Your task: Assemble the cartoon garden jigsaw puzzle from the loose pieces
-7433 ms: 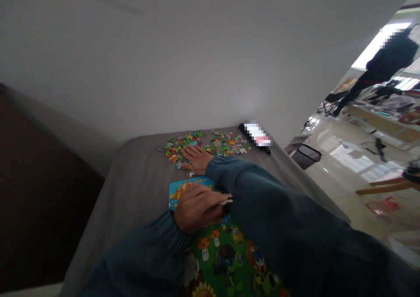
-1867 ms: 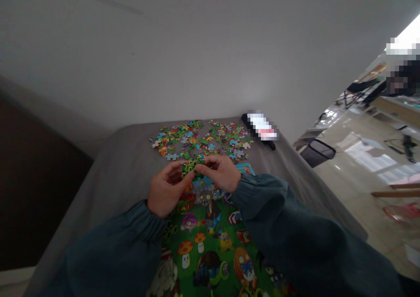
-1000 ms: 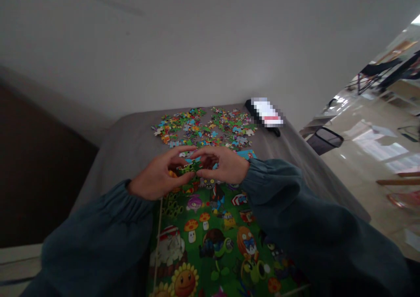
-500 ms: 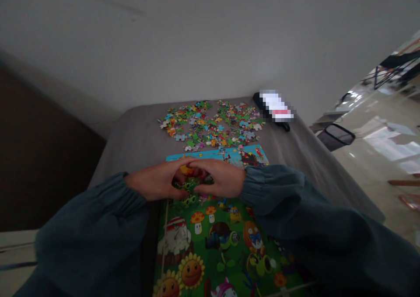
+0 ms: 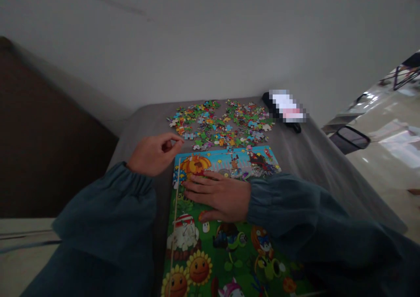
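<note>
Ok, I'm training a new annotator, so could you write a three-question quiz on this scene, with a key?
1. What does the right hand lie on? A: a notebook; B: the illustrated board; C: a keyboard.
2. True or false: the left hand has curled fingers.
3. Fill in: in the picture, the lit-screen device is to the ____ of the loose puzzle pieces.

Key: 1 B; 2 true; 3 right.

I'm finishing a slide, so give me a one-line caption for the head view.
Right hand spread on a cartoon picture board, left hand by its corner, loose puzzle pieces beyond.
</note>
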